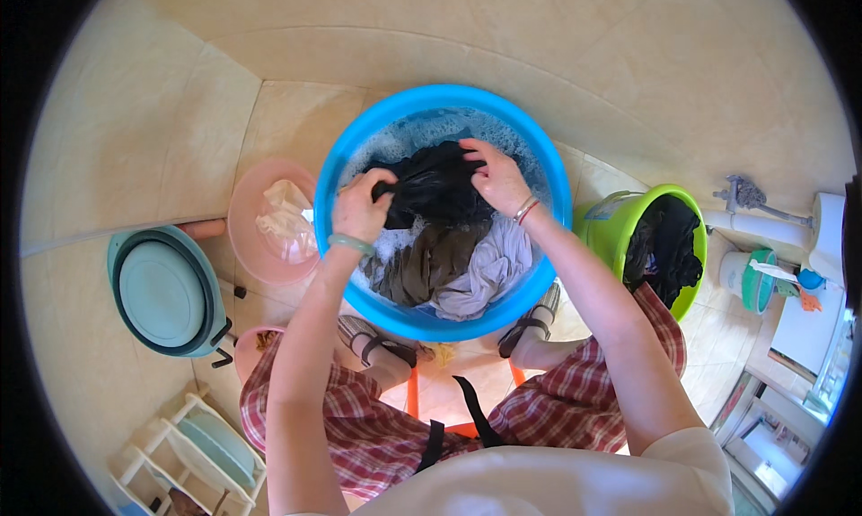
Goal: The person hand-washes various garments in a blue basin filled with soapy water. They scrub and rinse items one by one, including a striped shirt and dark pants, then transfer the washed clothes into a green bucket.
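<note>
A blue basin [539,148] of sudsy water stands in front of me, with wet laundry in it. My left hand [361,206] is closed on the left edge of a black garment [435,182], its fingers curled into the cloth. At the garment's upper right, my right hand [496,179] pinches the same cloth between thumb and fingers. Nearer to me in the basin lie a dark brown garment [420,264] and a pale grey garment [485,272], both crumpled and wet. The lower folds of the laundry are hidden under the foam.
Left of the basin sits a pink bowl [247,229] holding white cloth [285,212]. Beyond it is a collapsible teal basin [162,291]. A green bucket [628,220] with dark clothes [666,246] stands at right. A cream rack [157,440] is at lower left. Tiled walls enclose the far side.
</note>
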Motion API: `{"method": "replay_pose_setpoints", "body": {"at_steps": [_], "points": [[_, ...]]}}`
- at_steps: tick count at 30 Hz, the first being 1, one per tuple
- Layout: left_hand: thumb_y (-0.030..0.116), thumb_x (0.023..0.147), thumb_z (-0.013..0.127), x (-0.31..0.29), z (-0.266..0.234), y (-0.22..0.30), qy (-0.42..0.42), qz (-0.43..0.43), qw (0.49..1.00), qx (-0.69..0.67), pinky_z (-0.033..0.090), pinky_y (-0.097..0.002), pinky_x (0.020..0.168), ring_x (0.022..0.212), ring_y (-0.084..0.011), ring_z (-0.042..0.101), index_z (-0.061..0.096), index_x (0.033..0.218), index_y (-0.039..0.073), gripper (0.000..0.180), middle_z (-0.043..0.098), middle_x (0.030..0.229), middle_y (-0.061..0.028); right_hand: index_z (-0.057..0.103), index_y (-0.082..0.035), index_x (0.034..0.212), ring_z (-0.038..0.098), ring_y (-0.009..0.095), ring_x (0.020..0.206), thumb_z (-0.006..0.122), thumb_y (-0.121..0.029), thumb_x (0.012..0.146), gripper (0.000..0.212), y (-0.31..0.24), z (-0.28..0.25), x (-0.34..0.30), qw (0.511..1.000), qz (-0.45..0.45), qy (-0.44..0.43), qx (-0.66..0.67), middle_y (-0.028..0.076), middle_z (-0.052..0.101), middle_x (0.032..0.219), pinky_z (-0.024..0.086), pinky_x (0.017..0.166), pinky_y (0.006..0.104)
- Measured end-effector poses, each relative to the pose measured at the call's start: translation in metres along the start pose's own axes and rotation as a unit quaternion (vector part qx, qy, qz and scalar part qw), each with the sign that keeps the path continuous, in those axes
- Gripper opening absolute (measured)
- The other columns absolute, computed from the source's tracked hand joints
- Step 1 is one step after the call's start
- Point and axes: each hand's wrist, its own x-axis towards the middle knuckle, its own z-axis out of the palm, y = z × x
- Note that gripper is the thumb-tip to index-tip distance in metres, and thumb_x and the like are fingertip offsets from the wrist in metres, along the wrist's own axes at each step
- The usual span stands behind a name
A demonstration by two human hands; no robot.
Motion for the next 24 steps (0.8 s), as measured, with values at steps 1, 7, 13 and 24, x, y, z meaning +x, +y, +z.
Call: {"method": "replay_pose_setpoints", "body": {"at_steps": [1, 7, 13, 24], "points": [[0.009, 0.074, 0.071, -0.001, -0.005, -0.011, -0.041, 0.026, 0.993, 0.109, 0.047, -0.0425, 0.081, 0.093, -0.0331, 0.061, 0.065, 0.094, 0.016, 0.022, 0.065, 0.098, -0.0108, 0.048, -0.005, 0.131, 0.055, 0.029, 0.116, 0.055, 0.003, 0.074, 0.058, 0.024, -0.007, -0.003, 0.993, -0.013, 0.026, -0.113, 0.015, 0.052, 0.132, 0.048, 0.094, 0.0362], [0.02, 0.077, 0.071, -0.005, 0.028, -0.009, -0.057, 0.095, 0.981, 0.16, 0.043, -0.0445, 0.087, 0.108, -0.0307, 0.056, 0.061, 0.103, 0.019, 0.028, 0.064, 0.106, -0.0071, 0.051, -0.015, 0.131, 0.046, 0.032, 0.12, 0.063, -0.009, 0.078, 0.054, 0.078, 0.007, -0.015, 0.958, -0.019, -0.013, -0.285, 0.011, 0.05, 0.131, 0.042, 0.101, 0.0429], [0.029, 0.079, 0.071, 0.002, 0.094, -0.025, -0.095, -0.009, 0.958, 0.272, 0.045, -0.0455, 0.083, 0.103, -0.0306, 0.059, 0.059, 0.107, 0.016, 0.034, 0.063, 0.109, -0.007, 0.045, -0.027, 0.138, 0.045, 0.033, 0.121, 0.059, -0.013, 0.084, 0.057, 0.072, 0.038, -0.012, 0.894, 0.087, -0.087, -0.432, 0.011, 0.048, 0.133, 0.035, 0.105, 0.0552], [0.033, 0.081, 0.07, 0.022, 0.0, -0.005, -0.156, -0.048, 0.984, 0.078, 0.049, -0.0406, 0.081, 0.094, -0.031, 0.064, 0.07, 0.1, 0.016, 0.025, 0.069, 0.096, -0.0115, 0.068, -0.013, 0.101, 0.061, 0.029, 0.097, 0.066, -0.014, 0.075, 0.026, 0.032, -0.048, 0.003, 0.895, 0.068, -0.064, -0.436, 0.012, 0.065, 0.099, 0.046, 0.085, 0.0415]]}}
